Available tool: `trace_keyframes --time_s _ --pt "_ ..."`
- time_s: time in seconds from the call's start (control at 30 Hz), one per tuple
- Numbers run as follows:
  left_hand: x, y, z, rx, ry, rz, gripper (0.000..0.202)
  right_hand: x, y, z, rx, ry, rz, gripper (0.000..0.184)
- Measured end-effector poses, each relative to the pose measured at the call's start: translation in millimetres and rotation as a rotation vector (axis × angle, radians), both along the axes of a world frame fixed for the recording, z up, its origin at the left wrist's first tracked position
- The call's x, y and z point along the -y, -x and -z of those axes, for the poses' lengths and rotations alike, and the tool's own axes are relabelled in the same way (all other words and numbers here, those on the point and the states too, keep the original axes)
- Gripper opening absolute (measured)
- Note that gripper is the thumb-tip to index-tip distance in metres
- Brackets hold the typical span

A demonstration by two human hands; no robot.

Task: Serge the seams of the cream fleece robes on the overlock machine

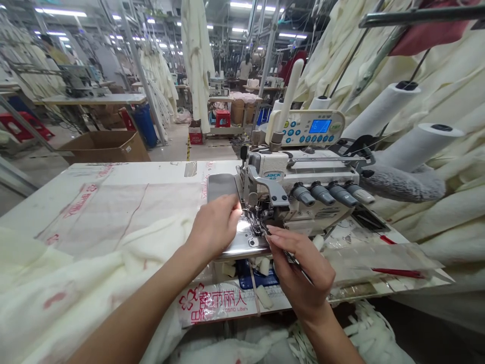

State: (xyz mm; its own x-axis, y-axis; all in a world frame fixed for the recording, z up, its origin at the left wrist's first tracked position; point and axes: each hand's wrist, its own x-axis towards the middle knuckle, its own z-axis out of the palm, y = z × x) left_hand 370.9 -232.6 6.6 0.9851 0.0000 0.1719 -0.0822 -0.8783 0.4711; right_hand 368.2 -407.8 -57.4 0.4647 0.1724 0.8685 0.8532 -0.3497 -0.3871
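Observation:
An overlock sewing machine (pixel 322 172) stands on the worktable, its needle area lit by a small lamp. My right hand (pixel 303 263) is closed around slim dark metal tweezers (pixel 293 259), whose tips point into the presser foot (pixel 257 225). My left hand (pixel 215 225) reaches over the metal plate (pixel 248 242) from the left. Its fingers are bent together beside the needle area, and whatever they pinch is hidden. Cream fabric (pixel 125 263) lies on the table beneath and left of my left forearm.
Thread cones (pixel 420 146) stand right of the machine, with hanging cream garments behind. A control panel (pixel 306 127) sits on top. Fabric scraps and a blue tray (pixel 257 277) lie below the plate. An open cardboard box (pixel 106 146) stands beyond the table.

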Motion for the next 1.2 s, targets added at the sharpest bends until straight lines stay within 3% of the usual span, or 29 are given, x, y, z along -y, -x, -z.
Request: trace_keyframes --time_s 0.47,0.77,0.97,1.2 --pt "-4 27 -8.9 -0.194 0.189 0.254 0.014 1 -2 -3.1 0.006 0.056 0.022 0.029" --pt "-9 18 -5.6 -0.065 0.087 0.074 0.016 1 -7 -5.6 0.010 0.169 0.012 0.027" --pt "-9 10 -3.6 -0.046 0.056 0.051 0.014 0 -6 -7.4 0.015 0.216 0.005 0.030" --pt "-9 7 -1.0 -0.056 0.073 0.059 0.013 -4 4 -10.0 0.061 -0.021 0.061 0.031"
